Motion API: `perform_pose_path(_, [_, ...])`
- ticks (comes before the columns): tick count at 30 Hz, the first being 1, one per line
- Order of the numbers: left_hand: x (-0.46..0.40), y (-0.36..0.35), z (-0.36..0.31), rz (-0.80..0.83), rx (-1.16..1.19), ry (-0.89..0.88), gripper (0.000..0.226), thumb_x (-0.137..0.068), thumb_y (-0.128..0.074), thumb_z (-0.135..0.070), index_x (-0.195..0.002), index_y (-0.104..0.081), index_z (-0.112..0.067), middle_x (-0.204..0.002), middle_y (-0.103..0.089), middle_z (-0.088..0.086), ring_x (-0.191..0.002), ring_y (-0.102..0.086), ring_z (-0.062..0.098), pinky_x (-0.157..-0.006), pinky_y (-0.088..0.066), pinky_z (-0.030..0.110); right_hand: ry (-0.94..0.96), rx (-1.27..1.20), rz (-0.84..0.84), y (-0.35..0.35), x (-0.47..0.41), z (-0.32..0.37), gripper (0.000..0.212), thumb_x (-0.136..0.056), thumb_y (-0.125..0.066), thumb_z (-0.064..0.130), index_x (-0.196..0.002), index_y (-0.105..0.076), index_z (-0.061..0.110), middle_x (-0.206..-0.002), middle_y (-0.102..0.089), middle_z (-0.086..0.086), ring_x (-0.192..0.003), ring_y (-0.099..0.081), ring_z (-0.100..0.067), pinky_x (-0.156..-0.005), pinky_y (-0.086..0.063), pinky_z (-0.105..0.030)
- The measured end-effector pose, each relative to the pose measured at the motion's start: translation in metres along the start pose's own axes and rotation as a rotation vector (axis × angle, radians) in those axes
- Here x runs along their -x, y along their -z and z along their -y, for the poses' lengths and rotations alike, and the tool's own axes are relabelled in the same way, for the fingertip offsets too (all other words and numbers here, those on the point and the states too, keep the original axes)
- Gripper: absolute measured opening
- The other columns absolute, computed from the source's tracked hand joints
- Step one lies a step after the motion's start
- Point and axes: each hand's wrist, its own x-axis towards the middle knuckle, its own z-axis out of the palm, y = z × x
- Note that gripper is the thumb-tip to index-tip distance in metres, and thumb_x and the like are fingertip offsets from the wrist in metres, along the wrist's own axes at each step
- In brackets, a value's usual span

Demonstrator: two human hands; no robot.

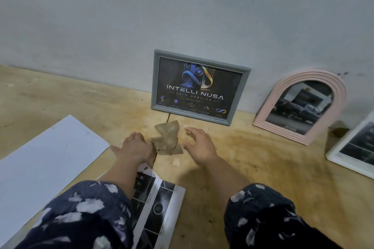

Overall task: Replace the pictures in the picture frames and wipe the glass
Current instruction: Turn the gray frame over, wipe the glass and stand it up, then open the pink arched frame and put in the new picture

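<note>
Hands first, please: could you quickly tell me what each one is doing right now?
Left hand: grips the brown cloth at its near edge.
Right hand: open, fingers spread, holding nothing, just right of the cloth.

Both forearms reach forward; the left hand (135, 146) has its fingers curled, the right hand (199, 144) spread loosely.

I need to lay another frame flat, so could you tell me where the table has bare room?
Bare wood lies left of the grey frame, behind the white sheet, and in front of the pink mirror. Around the cloth and both hands it is crowded.
</note>
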Motion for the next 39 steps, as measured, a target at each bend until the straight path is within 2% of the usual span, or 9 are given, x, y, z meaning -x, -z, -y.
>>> perform_pose_path(2, [0.006, 0.001, -0.013, -0.207, 0.084, 0.039, 0.053, -0.097, -0.023, -0.044, -0.134, -0.043, -0.012, -0.139, -0.046, 0.01, -0.127, -0.042, 0.029, -0.107, -0.025, 0.054, -0.07, 0.008, -0.037, 0.017, 0.01, -0.015, 0.045, -0.092, -0.06, 0.027, -0.135, -0.048, 0.031, -0.135, -0.049, 0.005, -0.127, -0.043, -0.018, -0.108, -0.037, -0.036])
perform_pose_path(6, [0.023, 0.0, -0.08, -0.461, 0.182, -0.166, 0.038, -0.096, -0.038, -0.035, -0.12, -0.052, -0.009, -0.123, -0.049, 0.014, -0.115, -0.042, 0.033, -0.093, -0.036, 0.047, -0.238, -0.056, -0.205, 0.069, 0.033, -0.064, 0.036, -0.096, -0.054, 0.024, -0.132, -0.051, 0.028, -0.135, -0.051, 0.002, -0.128, -0.043, -0.02, -0.108, -0.035, -0.033])
perform_pose_path(11, [0.05, 0.004, -0.181, -0.44, 0.174, -0.456, 0.032, -0.096, -0.043, -0.033, -0.12, -0.052, -0.014, -0.122, -0.047, 0.011, -0.115, -0.041, 0.03, -0.091, -0.038, 0.044, -0.406, -0.138, -0.431, 0.145, 0.057, -0.119, 0.033, -0.099, -0.046, 0.019, -0.13, -0.053, 0.022, -0.135, -0.051, -0.01, -0.125, -0.047, -0.029, -0.105, -0.038, -0.036])
perform_pose_path(15, [0.07, -0.012, -0.271, -0.226, 0.313, -0.618, 0.034, -0.098, -0.042, -0.031, -0.127, -0.049, -0.014, -0.13, -0.05, 0.009, -0.123, -0.041, 0.029, -0.097, -0.037, 0.044, -0.503, -0.24, -0.561, 0.21, 0.071, -0.165, 0.04, -0.099, -0.043, 0.011, -0.138, -0.044, 0.021, -0.14, -0.047, -0.009, -0.125, -0.047, -0.029, -0.105, -0.039, -0.037])
perform_pose_path(22, [0.074, -0.024, -0.356, 0.036, 0.742, -0.455, 0.056, -0.102, -0.028, -0.041, -0.147, -0.028, -0.007, -0.15, -0.036, 0.015, -0.137, -0.034, 0.031, -0.115, -0.026, 0.044, -0.461, -0.409, -0.551, 0.27, 0.046, -0.191, 0.053, -0.099, -0.035, 0.001, -0.148, -0.023, 0.016, -0.149, -0.034, -0.011, -0.132, -0.04, -0.029, -0.107, -0.034, -0.035])
perform_pose_path(26, [0.071, -0.021, -0.394, 0.062, 0.897, -0.319, 0.06, -0.102, -0.018, -0.048, -0.142, -0.035, -0.007, -0.145, -0.041, 0.012, -0.132, -0.039, 0.03, -0.111, -0.029, 0.041, -0.482, -0.572, -0.585, 0.288, 0.018, -0.203, 0.061, -0.094, -0.038, -0.004, -0.145, -0.02, 0.024, -0.141, -0.037, -0.004, -0.103, -0.049, -0.022, -0.081, -0.046, -0.034])
perform_pose_path(29, [0.073, -0.019, -0.41, 0.056, 0.954, -0.281, 0.064, -0.101, -0.014, -0.051, -0.145, -0.031, -0.009, -0.149, -0.037, 0.01, -0.136, -0.036, 0.029, -0.11, -0.025, 0.039, -0.459, -0.65, -0.53, 0.294, 0.009, -0.209, 0.063, -0.096, -0.034, -0.001, -0.147, -0.014, 0.03, -0.126, -0.046, -0.005, -0.102, -0.053, -0.023, -0.076, -0.047, -0.034])
perform_pose_path(33, [0.069, -0.017, -0.415, 0.038, 0.976, -0.235, 0.07, -0.098, -0.01, -0.058, -0.148, -0.027, -0.012, -0.152, -0.033, 0.01, -0.139, -0.032, 0.029, -0.113, -0.022, 0.04, -0.371, -0.554, -0.498, 0.3, 0.008, -0.213, 0.037, -0.101, -0.029, 0.01, -0.134, -0.038, 0.023, -0.116, -0.056, -0.006, -0.099, -0.055, -0.025, -0.091, -0.049, -0.043])
perform_pose_path(39, [0.076, -0.007, -0.391, 0.063, 1.041, -0.132, 0.073, -0.095, -0.005, -0.063, -0.153, -0.013, -0.02, -0.157, -0.025, 0.009, -0.142, -0.027, 0.032, -0.116, -0.017, 0.047, -0.126, -0.344, -0.505, 0.316, 0.019, -0.192, 0.032, -0.103, -0.034, 0.012, -0.132, -0.045, 0.016, -0.111, -0.054, -0.001, -0.093, -0.051, -0.016, -0.075, -0.039, -0.025])
